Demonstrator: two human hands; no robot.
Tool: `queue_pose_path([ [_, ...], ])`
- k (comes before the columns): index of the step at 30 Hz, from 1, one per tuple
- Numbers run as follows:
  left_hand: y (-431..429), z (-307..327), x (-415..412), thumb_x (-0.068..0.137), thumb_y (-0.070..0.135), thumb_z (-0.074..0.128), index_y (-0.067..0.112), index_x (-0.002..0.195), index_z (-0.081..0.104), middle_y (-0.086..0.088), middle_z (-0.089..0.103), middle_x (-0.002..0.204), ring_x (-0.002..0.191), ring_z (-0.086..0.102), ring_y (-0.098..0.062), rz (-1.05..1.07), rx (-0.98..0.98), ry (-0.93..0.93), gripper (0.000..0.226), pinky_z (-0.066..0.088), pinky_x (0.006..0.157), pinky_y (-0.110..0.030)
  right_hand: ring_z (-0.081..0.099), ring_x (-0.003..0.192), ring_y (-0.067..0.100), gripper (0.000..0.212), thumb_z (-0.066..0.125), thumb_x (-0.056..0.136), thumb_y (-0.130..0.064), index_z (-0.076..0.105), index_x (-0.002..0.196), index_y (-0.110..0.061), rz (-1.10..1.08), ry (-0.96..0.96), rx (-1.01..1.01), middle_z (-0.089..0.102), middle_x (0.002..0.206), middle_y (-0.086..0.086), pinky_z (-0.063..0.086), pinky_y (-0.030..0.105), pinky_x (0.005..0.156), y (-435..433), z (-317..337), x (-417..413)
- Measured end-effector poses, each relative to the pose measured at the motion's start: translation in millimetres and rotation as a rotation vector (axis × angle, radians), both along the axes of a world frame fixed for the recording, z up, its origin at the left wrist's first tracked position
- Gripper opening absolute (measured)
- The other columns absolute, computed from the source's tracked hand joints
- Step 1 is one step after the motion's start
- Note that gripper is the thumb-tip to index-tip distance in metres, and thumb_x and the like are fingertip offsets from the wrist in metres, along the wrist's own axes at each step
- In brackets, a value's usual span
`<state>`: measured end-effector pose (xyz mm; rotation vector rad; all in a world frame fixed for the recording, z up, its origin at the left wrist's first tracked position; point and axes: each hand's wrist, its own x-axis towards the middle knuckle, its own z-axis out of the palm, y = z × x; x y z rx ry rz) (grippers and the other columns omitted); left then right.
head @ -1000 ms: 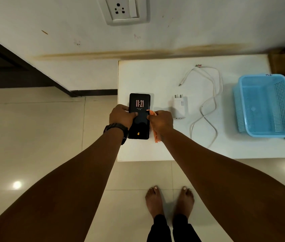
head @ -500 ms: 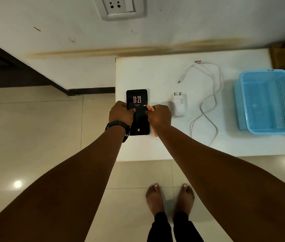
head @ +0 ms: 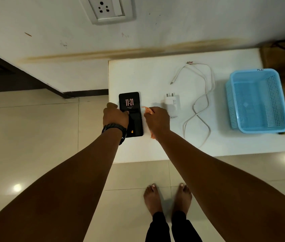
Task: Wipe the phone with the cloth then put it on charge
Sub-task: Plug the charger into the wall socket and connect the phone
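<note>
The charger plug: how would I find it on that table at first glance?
Start at the white table against the wall, with the blue basket at its right end. Between the black phone and the looping white cable lies the charger plug, beside the right hand. It is the only small white block, with two metal pins pointing toward the wall.

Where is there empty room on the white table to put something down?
Bare table behind the phone, up to the cable. Also the near edge in front of the basket. Crowded in the middle: left hand, right hand, cloth, charger plug.
</note>
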<state>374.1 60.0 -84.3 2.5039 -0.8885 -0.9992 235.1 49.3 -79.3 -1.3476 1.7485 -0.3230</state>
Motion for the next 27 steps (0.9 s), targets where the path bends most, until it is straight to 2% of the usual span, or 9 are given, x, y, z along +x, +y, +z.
queue_pose_path([
  [3,0,6,-12,0.087,0.03,0.069,0.013,0.116,0.051,-0.011,0.054,0.12,0.105,0.06,-0.033,-0.021,-0.074,-0.117,0.038,0.054,0.089,-0.048,0.067,0.068,0.019,0.027,0.053,0.094,-0.028,0.073,0.083,-0.014,-0.27,-0.124,-0.092,0.071,0.073,0.0,0.05,0.027,0.068,3,2,-34],
  [5,-2,10,-25,0.088,0.029,0.065,0.014,0.107,0.055,-0.009,0.057,0.111,0.097,0.062,-0.031,-0.086,-0.201,-0.175,0.026,0.054,0.085,-0.047,0.068,0.07,0.017,0.027,0.054,0.093,-0.034,0.074,0.083,-0.018,-0.383,-0.079,-0.188,0.072,0.073,0.0,0.051,0.026,0.071,3,6,-65],
  [8,-1,15,-47,0.091,0.031,0.06,0.016,0.097,0.055,-0.002,0.06,0.096,0.085,0.06,-0.023,-0.263,-0.334,-0.141,0.016,0.051,0.076,-0.037,0.063,0.078,0.012,0.025,0.054,0.095,-0.03,0.075,0.096,-0.017,-0.449,0.055,-0.28,0.071,0.084,-0.002,0.044,0.015,0.069,-1,11,-116],
  [12,3,16,-82,0.095,0.036,0.055,0.02,0.092,0.049,0.005,0.052,0.067,0.067,0.057,-0.018,-0.471,-0.32,-0.06,0.017,0.047,0.059,-0.031,0.067,0.086,0.022,0.021,0.053,0.094,-0.021,0.072,0.1,-0.014,-0.494,0.126,-0.23,0.072,0.092,0.003,0.054,0.031,0.079,-6,4,-167],
  [14,4,16,-99,0.095,0.04,0.054,0.022,0.09,0.05,0.004,0.054,0.062,0.065,0.058,-0.017,-0.544,-0.271,-0.059,0.019,0.044,0.057,-0.03,0.066,0.084,0.02,0.02,0.052,0.095,-0.018,0.07,0.101,-0.013,-0.426,0.174,-0.208,0.072,0.093,0.005,0.052,0.029,0.078,-6,6,-180],
  [16,6,16,-114,0.094,0.045,0.053,0.026,0.089,0.051,0.005,0.06,0.066,0.067,0.06,-0.014,-0.597,-0.213,-0.039,0.02,0.044,0.058,-0.029,0.062,0.086,0.02,0.021,0.049,0.097,-0.015,0.067,0.106,-0.009,-0.324,0.239,-0.199,0.07,0.097,0.009,0.042,0.023,0.078,-6,9,-186],
  [19,8,15,-135,0.092,0.05,0.055,0.026,0.089,0.054,0.007,0.062,0.076,0.075,0.061,-0.016,-0.667,-0.091,0.018,0.024,0.046,0.063,-0.03,0.061,0.108,0.029,0.029,0.047,0.095,-0.006,0.059,0.121,-0.004,-0.196,0.287,-0.254,0.066,0.113,0.014,0.04,0.024,0.09,-3,11,-191],
  [23,9,10,-158,0.092,0.049,0.059,0.014,0.097,0.059,-0.002,0.064,0.095,0.089,0.06,-0.023,-0.798,0.101,0.002,0.036,0.05,0.077,-0.037,0.043,0.134,0.03,0.049,0.046,0.091,0.001,0.044,0.14,-0.003,-0.064,0.396,-0.366,0.049,0.141,0.017,0.034,0.036,0.113,4,6,-186],
  [27,16,-3,-177,0.091,0.049,0.058,0.015,0.1,0.058,-0.006,0.067,0.103,0.09,0.062,-0.026,-0.835,0.192,-0.077,0.035,0.044,0.069,-0.033,0.05,0.126,0.027,0.043,0.052,0.087,-0.004,0.057,0.129,-0.012,-0.004,0.411,-0.41,0.057,0.132,0.01,0.043,0.04,0.106,11,11,-178],
])
